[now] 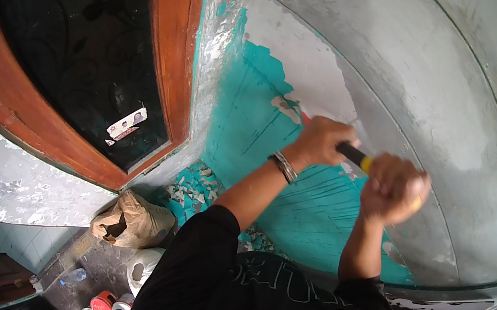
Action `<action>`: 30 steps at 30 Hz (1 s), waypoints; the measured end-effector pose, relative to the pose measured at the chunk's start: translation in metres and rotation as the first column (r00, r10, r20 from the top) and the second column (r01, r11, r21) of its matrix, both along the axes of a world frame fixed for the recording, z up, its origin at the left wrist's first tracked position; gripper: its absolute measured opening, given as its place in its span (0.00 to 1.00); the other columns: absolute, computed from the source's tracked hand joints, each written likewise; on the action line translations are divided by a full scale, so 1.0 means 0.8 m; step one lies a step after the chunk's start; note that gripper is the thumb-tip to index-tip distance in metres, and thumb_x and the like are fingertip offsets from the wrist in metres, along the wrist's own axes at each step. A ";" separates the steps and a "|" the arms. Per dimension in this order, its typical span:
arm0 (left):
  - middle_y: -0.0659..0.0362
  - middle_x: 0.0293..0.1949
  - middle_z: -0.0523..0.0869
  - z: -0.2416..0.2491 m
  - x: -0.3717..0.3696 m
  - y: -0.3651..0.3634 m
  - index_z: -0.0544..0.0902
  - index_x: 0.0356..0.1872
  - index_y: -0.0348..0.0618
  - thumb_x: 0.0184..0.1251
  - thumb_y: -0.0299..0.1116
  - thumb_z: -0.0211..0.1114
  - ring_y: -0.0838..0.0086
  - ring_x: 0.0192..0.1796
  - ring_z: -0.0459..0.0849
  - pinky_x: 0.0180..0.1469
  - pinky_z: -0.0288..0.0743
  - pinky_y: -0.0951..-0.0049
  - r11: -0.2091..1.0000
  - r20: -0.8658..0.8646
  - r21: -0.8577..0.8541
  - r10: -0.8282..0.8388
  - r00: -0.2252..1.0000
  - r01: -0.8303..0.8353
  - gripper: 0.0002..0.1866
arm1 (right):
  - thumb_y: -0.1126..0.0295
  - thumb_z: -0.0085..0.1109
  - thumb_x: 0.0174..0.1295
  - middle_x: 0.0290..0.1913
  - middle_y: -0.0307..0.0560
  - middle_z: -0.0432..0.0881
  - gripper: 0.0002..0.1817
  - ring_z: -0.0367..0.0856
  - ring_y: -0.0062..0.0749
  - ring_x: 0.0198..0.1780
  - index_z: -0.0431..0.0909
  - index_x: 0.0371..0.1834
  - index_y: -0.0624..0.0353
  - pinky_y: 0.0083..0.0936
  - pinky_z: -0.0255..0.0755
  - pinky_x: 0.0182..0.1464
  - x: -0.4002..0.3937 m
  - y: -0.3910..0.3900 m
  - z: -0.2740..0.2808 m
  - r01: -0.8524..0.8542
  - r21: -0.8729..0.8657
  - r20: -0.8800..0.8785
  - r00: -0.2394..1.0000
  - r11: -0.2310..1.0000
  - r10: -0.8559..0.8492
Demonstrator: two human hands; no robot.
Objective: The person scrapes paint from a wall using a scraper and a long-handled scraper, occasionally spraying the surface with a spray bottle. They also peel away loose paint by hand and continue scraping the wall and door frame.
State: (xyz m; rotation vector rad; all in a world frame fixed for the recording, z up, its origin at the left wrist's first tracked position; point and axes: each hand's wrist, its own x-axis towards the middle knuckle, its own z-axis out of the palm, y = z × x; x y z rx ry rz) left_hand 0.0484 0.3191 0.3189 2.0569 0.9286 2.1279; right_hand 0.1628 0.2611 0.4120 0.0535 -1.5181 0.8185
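Note:
My left hand (323, 141), with bracelets on its wrist, is closed around a long-handled tool (352, 153) with a black grip and a yellow band. A red part shows past my left fingers, close to the wall; the working end is too small and blurred to name. My right hand (393, 188) is closed at the yellow end of the same handle, nearer my body. Turquoise paint (271, 131) covers the lower wall, with a ragged edge beside a bare pale patch (313, 72). A small chipped spot lies just beyond the tool.
Broken turquoise and grey chips (191, 187) are heaped in the corner beside a brown paper sack (133, 220). A white bucket or roll (143, 269), a red-lidded container (103, 305) and a plastic bottle (73, 276) are on the floor. A wood-framed dark door (176, 55) stands at left.

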 end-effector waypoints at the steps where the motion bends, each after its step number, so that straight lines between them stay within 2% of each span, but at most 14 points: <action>1: 0.56 0.13 0.68 0.004 0.006 -0.004 0.66 0.15 0.44 0.54 0.34 0.67 0.59 0.17 0.72 0.20 0.62 0.63 1.000 0.001 -0.004 0.001 1.000 -0.001 0.18 | 0.67 0.48 0.67 0.14 0.39 0.61 0.16 0.60 0.24 0.15 0.57 0.21 0.54 0.24 0.56 0.19 0.007 -0.016 0.011 -0.034 0.037 0.026 0.999 0.999 0.033; 3: 0.56 0.14 0.67 0.009 0.013 -0.007 0.66 0.15 0.44 0.53 0.34 0.67 0.58 0.17 0.72 0.20 0.62 0.64 0.999 -0.022 0.038 -0.006 1.000 0.007 0.18 | 0.67 0.48 0.66 0.14 0.39 0.61 0.16 0.59 0.25 0.15 0.58 0.21 0.55 0.25 0.56 0.19 0.006 -0.018 0.008 0.003 0.081 0.023 1.000 0.997 -0.005; 5: 0.56 0.13 0.68 -0.017 -0.006 0.009 0.66 0.15 0.44 0.53 0.33 0.67 0.59 0.17 0.72 0.20 0.62 0.64 0.999 -0.004 0.036 0.007 1.000 -0.007 0.18 | 0.68 0.48 0.66 0.14 0.40 0.62 0.15 0.59 0.25 0.15 0.58 0.22 0.55 0.25 0.57 0.20 -0.005 0.006 -0.019 0.026 -0.058 -0.028 0.999 0.998 -0.028; 7: 0.57 0.13 0.69 -0.051 -0.022 0.017 0.66 0.15 0.45 0.53 0.33 0.67 0.59 0.17 0.72 0.20 0.62 0.64 0.978 -0.026 -0.172 0.120 0.992 -0.122 0.17 | 0.67 0.50 0.66 0.16 0.41 0.62 0.16 0.60 0.26 0.16 0.58 0.22 0.56 0.26 0.57 0.20 -0.020 0.032 -0.051 0.036 -0.215 -0.024 0.999 0.976 -0.042; 12: 0.58 0.13 0.69 -0.002 0.005 -0.009 0.67 0.15 0.45 0.53 0.31 0.66 0.60 0.16 0.72 0.21 0.63 0.63 0.999 -0.087 0.034 0.028 0.996 -0.025 0.16 | 0.68 0.51 0.64 0.13 0.39 0.65 0.18 0.62 0.26 0.15 0.60 0.17 0.56 0.24 0.57 0.19 0.009 -0.020 -0.014 0.005 0.052 -0.018 1.000 0.999 -0.004; 15: 0.58 0.13 0.69 0.009 0.001 -0.003 0.67 0.16 0.45 0.54 0.32 0.65 0.60 0.17 0.72 0.21 0.64 0.63 0.997 -0.065 0.079 -0.008 0.998 0.013 0.16 | 0.66 0.51 0.65 0.14 0.39 0.64 0.18 0.62 0.26 0.15 0.60 0.18 0.56 0.23 0.57 0.19 0.006 -0.022 -0.001 0.020 0.073 0.036 0.999 0.997 -0.023; 17: 0.57 0.13 0.69 -0.025 -0.014 0.011 0.66 0.15 0.44 0.54 0.32 0.65 0.60 0.17 0.73 0.21 0.64 0.63 1.000 -0.048 0.024 0.010 0.999 -0.009 0.16 | 0.63 0.49 0.68 0.16 0.41 0.65 0.17 0.61 0.25 0.15 0.61 0.24 0.60 0.26 0.57 0.19 -0.010 0.016 -0.031 0.137 -0.090 0.026 0.991 0.987 -0.135; 19: 0.57 0.14 0.70 -0.053 -0.030 0.012 0.67 0.16 0.44 0.55 0.32 0.65 0.59 0.18 0.73 0.21 0.64 0.64 0.966 -0.053 -0.247 0.066 0.996 -0.077 0.16 | 0.64 0.50 0.67 0.15 0.41 0.65 0.17 0.62 0.26 0.15 0.61 0.22 0.59 0.26 0.57 0.19 -0.029 0.031 -0.050 0.050 -0.167 0.030 0.999 0.985 -0.046; 20: 0.57 0.14 0.70 -0.060 -0.027 0.013 0.68 0.16 0.45 0.54 0.32 0.65 0.60 0.17 0.72 0.21 0.63 0.64 0.975 -0.066 -0.201 0.088 0.994 -0.100 0.15 | 0.64 0.50 0.67 0.15 0.41 0.65 0.17 0.62 0.26 0.15 0.61 0.22 0.59 0.26 0.57 0.19 -0.029 0.026 -0.048 0.043 -0.164 0.021 0.999 0.986 -0.040; 25: 0.57 0.14 0.71 -0.006 -0.013 -0.010 0.69 0.16 0.44 0.54 0.31 0.65 0.60 0.18 0.73 0.23 0.65 0.64 0.999 -0.130 -0.050 0.002 0.992 -0.009 0.13 | 0.64 0.51 0.66 0.13 0.40 0.66 0.17 0.63 0.29 0.14 0.63 0.20 0.57 0.23 0.58 0.18 -0.003 -0.022 -0.012 0.008 0.141 0.004 1.000 0.990 -0.008; 27: 0.56 0.16 0.72 -0.014 -0.030 0.009 0.70 0.18 0.43 0.54 0.31 0.65 0.58 0.20 0.74 0.24 0.66 0.63 0.998 -0.087 0.009 0.062 0.994 -0.061 0.12 | 0.64 0.50 0.66 0.15 0.41 0.67 0.17 0.64 0.27 0.15 0.63 0.20 0.58 0.22 0.58 0.18 -0.018 0.007 -0.031 0.058 0.102 0.042 0.997 0.993 -0.063; 28: 0.55 0.17 0.73 -0.034 -0.042 0.019 0.71 0.19 0.43 0.55 0.30 0.64 0.57 0.21 0.75 0.25 0.66 0.61 0.996 -0.039 -0.057 0.069 0.997 -0.071 0.12 | 0.64 0.50 0.66 0.17 0.42 0.69 0.16 0.66 0.26 0.17 0.64 0.22 0.59 0.24 0.59 0.18 -0.031 0.023 -0.051 0.113 -0.070 -0.012 0.993 0.991 -0.114; 29: 0.54 0.17 0.73 -0.062 -0.055 0.028 0.71 0.19 0.43 0.55 0.30 0.64 0.56 0.22 0.75 0.25 0.66 0.61 0.977 -0.093 -0.155 0.133 0.987 -0.146 0.12 | 0.65 0.50 0.67 0.20 0.44 0.71 0.14 0.68 0.26 0.20 0.66 0.26 0.61 0.25 0.64 0.22 -0.020 0.040 -0.084 0.276 -0.224 0.163 0.956 0.935 -0.243; 30: 0.53 0.17 0.73 -0.091 -0.067 0.031 0.70 0.19 0.42 0.55 0.30 0.64 0.56 0.22 0.75 0.25 0.66 0.60 0.942 -0.156 -0.250 0.189 0.969 -0.224 0.12 | 0.68 0.50 0.68 0.23 0.45 0.73 0.12 0.70 0.27 0.23 0.67 0.28 0.63 0.25 0.67 0.29 -0.035 0.054 -0.096 0.138 -0.240 0.171 0.980 0.961 -0.099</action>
